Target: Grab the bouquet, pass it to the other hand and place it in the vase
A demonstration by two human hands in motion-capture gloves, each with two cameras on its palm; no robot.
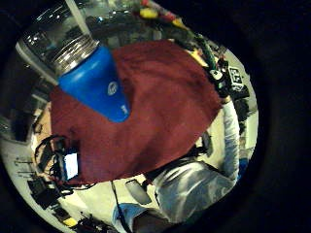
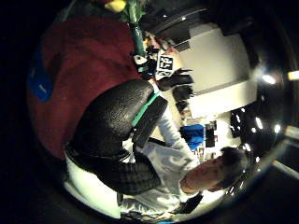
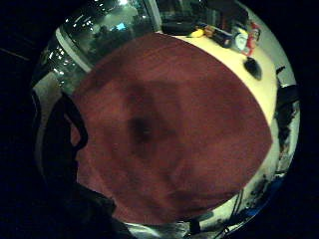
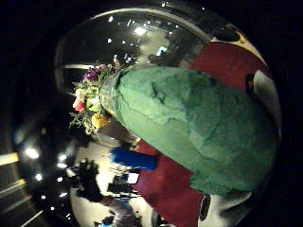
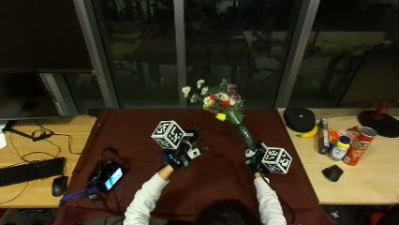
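Observation:
My right hand grips the green-wrapped stem of the bouquet and holds it upright over the right half of the dark red cloth. The flower heads tilt up and to the left. The green wrapper fills the right thumb side palm view, with the flowers at its end. My left hand hovers over the middle of the cloth with relaxed fingers, holding nothing. A blue vase with a metal rim stands on the cloth close to that palm. In the outside view the left hand hides the vase.
A phone with a lit screen and cables lie on the cloth's left edge. A keyboard and mouse sit further left. On the right are a black cap, bottles, a red can and another mouse.

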